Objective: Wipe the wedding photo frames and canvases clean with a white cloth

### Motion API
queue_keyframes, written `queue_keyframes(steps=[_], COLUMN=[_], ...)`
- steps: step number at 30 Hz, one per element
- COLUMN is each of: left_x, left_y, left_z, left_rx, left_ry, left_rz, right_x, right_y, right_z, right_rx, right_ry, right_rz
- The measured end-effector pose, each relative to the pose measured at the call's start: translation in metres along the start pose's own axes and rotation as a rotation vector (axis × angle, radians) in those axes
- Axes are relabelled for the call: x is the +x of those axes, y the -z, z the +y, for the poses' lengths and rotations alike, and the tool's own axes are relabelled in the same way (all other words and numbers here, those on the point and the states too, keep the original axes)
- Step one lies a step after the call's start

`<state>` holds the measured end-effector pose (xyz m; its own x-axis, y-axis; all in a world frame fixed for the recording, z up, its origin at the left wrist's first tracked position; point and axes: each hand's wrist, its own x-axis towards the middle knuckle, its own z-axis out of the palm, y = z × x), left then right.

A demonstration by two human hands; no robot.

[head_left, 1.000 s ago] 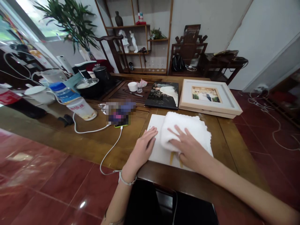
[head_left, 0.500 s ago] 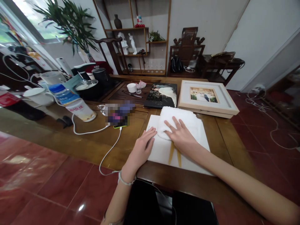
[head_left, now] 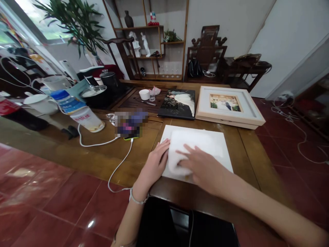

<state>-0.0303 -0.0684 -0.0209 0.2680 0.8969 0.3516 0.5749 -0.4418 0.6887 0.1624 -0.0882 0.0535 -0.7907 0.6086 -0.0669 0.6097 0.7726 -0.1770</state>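
We are working at a wooden table (head_left: 123,154) in a room with red floor tiles and a shelf unit against the back wall. Our right hand (head_left: 203,168) is pressing flat on a folded white cloth (head_left: 191,142), fingers spread and gripping nothing. Our left hand (head_left: 154,164) is lying open on the left edge of the white board (head_left: 226,152) under the cloth, with its fingertips touching the cloth's side. The two hands are sitting close together but not touching. The board is lying near the table's front edge. Just beyond it, a framed photo (head_left: 228,106) and a dark photo print (head_left: 178,103) are lying side by side. A white charging cable (head_left: 120,164) is running past our left wrist to a phone (head_left: 131,124). We are judging two risks: pressure directed toward us could slide the board off the front edge, and a wrist catching the cable could drag the phone.
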Motion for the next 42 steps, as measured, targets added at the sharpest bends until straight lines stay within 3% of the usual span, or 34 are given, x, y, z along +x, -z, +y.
queue_keyframes(steps=[5,8,10,13,17,20,24,29,32,36,40,42], left_x=[-0.001,-0.001,-0.001,0.000,0.000,-0.001,0.000,-0.001,-0.003,-0.007,-0.008,-0.008], left_y=[-0.004,-0.004,-0.004,-0.002,0.000,0.001,0.001,-0.002,0.000,0.005,0.005,0.004], left_z=[-0.002,-0.002,-0.001,0.000,0.001,0.002,0.001,0.001,0.005,0.012,0.011,0.009], left_rx=[0.012,0.017,0.019,0.018,0.014,0.011,0.010,0.016,-0.023,-0.113,-0.095,-0.076], left_ry=[-0.006,-0.012,-0.014,-0.009,-0.004,-0.002,0.000,0.006,-0.007,-0.084,-0.102,-0.095], left_rz=[0.047,0.055,0.052,0.039,0.013,-0.008,-0.012,0.031,0.024,0.074,0.120,0.120], right_x=[0.026,0.034,0.033,0.022,-0.004,-0.016,-0.009,0.020,0.033,0.035,0.018,0.006], right_y=[-0.009,-0.014,-0.017,-0.020,-0.025,-0.023,-0.012,-0.017,-0.026,-0.029,-0.017,-0.008], right_z=[0.056,0.065,0.053,0.014,-0.039,-0.053,-0.028,0.027,0.041,0.026,-0.005,-0.016], right_rx=[-0.120,-0.171,-0.208,-0.241,-0.163,-0.085,-0.047,-0.168,-0.233,-0.236,-0.110,-0.050], right_ry=[-0.167,-0.197,-0.209,-0.210,-0.098,-0.013,-0.039,-0.223,-0.299,-0.187,0.077,0.139], right_rz=[0.127,0.149,0.140,0.092,-0.004,-0.036,-0.049,0.144,0.224,0.215,0.052,-0.022])
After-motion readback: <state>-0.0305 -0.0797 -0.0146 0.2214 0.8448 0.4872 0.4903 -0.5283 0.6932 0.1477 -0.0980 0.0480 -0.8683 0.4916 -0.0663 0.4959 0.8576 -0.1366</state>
